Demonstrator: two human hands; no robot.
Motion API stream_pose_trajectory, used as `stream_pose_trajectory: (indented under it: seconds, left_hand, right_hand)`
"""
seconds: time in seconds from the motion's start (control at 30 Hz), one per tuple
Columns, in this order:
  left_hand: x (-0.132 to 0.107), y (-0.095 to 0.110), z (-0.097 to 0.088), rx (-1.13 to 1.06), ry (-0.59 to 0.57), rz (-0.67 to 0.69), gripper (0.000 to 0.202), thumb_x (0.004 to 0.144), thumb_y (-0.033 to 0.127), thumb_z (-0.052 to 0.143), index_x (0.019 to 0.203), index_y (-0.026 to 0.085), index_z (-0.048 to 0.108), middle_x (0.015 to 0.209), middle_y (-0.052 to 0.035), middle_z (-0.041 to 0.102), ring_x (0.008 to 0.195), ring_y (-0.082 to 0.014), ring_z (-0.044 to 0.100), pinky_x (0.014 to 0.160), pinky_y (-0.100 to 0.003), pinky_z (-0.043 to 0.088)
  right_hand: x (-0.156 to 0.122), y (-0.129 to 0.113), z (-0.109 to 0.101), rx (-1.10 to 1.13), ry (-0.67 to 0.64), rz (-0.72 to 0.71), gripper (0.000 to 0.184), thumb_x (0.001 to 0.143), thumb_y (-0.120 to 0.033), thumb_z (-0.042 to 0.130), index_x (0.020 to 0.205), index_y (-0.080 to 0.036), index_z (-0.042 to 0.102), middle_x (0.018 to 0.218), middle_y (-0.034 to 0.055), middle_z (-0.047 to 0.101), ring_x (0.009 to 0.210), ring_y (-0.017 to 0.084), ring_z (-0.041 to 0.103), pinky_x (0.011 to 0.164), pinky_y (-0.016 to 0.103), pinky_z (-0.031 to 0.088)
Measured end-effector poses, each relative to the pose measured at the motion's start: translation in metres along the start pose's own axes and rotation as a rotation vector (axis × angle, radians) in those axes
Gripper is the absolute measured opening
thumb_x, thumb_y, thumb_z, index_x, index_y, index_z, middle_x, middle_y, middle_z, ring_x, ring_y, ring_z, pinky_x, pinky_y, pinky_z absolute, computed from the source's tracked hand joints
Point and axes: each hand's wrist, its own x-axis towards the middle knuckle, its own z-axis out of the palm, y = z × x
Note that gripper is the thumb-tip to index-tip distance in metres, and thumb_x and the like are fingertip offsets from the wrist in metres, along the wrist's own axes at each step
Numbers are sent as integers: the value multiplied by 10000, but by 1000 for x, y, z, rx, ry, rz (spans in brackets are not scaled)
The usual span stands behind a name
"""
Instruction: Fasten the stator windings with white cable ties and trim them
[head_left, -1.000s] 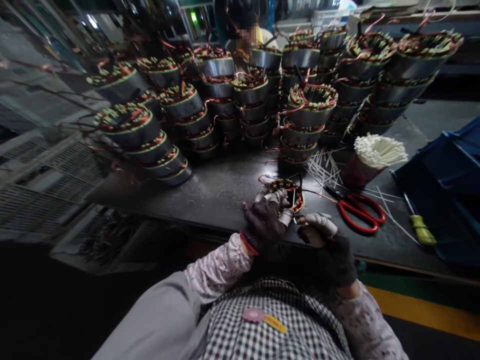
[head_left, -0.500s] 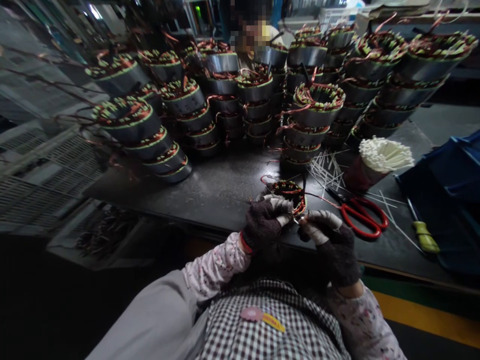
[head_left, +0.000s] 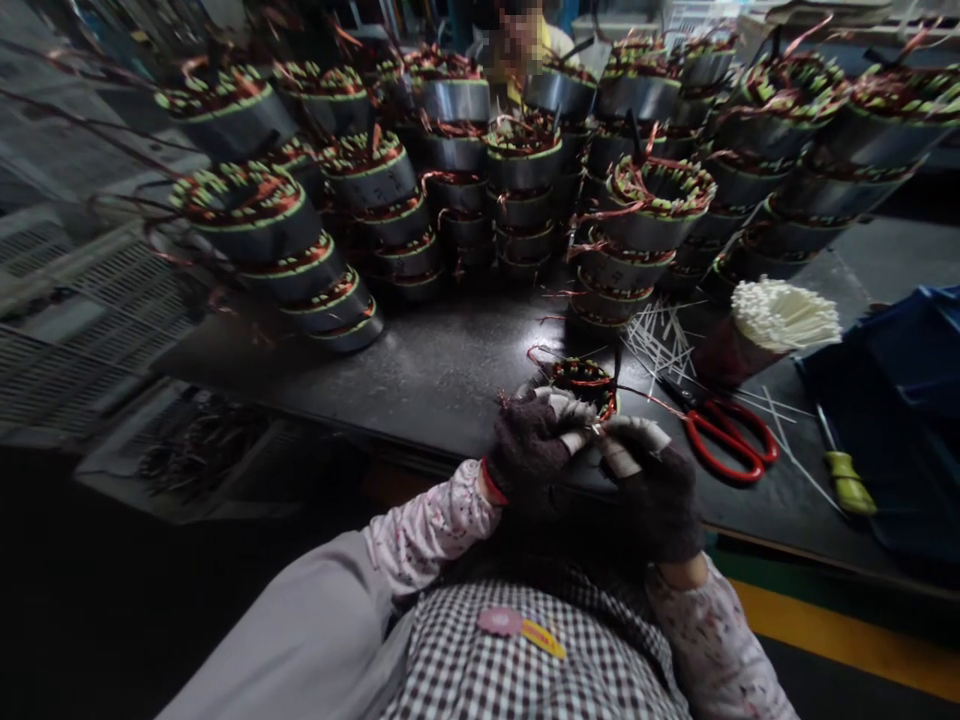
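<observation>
A motor stator (head_left: 581, 375) with copper windings and a pale green rim sits at the table's front edge, its near side partly hidden by my fingers. My left hand (head_left: 534, 440), in a dark glove with whitish tape round the fingers, is closed at its near left side. From the right, my right hand (head_left: 654, 480), gloved and taped alike, pinches close to the left fingertips. Between them shows a small shiny bit that looks like a wire end of the winding; its detail is blurred. A copper lead runs right from the stator toward red-handled scissors (head_left: 727, 440).
Stacks of wound stators (head_left: 367, 185) line the back of the table (head_left: 435, 370). Thin white sticks (head_left: 660, 340) lie loose beside a cup of white sticks (head_left: 784, 315). A screwdriver (head_left: 847, 480) lies by a blue bin (head_left: 900, 400). Across the stacks is another person (head_left: 555, 40).
The view has shifted slightly. My right hand has come a little nearer the left, and the fingertips of both now almost meet at the stator's near rim.
</observation>
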Motion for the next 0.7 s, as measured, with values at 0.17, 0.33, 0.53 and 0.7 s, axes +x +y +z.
stream_pose_trajectory:
  seconds: [0.17,0.33,0.53,0.7]
  left_hand:
    - [1,-1,1,-9,5,3,32,965,270,881,966,241,893,1003,-52,908,1059,-278,851,1175,-529,637]
    - [1,-1,1,-27,-12,-15,73,962,274,888,1023,239,904,1060,-61,914,1100,-285,851,1158,-522,648]
    - [1,-3,2,-25,2,19,67,982,296,879,1020,248,907,1017,-46,904,1047,-274,844,1137,-506,638]
    - [0,-4,-1,-25,12,86,108,1009,316,840,1035,228,897,1031,-53,897,1033,-282,832,1127,-508,613]
  right_hand:
    - [-8,-4,0,-21,58,-99,117,1086,-405,802,1118,-311,864,1043,39,867,927,251,834,886,451,749]
    - [-1,3,4,-91,-4,-71,159,1087,-428,778,1108,-297,866,1024,65,867,898,260,821,863,442,734]
    - [-3,8,-2,-33,13,-52,146,1084,-423,791,1129,-303,861,1044,54,867,905,260,814,865,465,731]
    - [1,15,1,-68,-41,-39,145,1080,-392,775,1159,-297,853,1037,59,870,862,273,811,857,491,731]
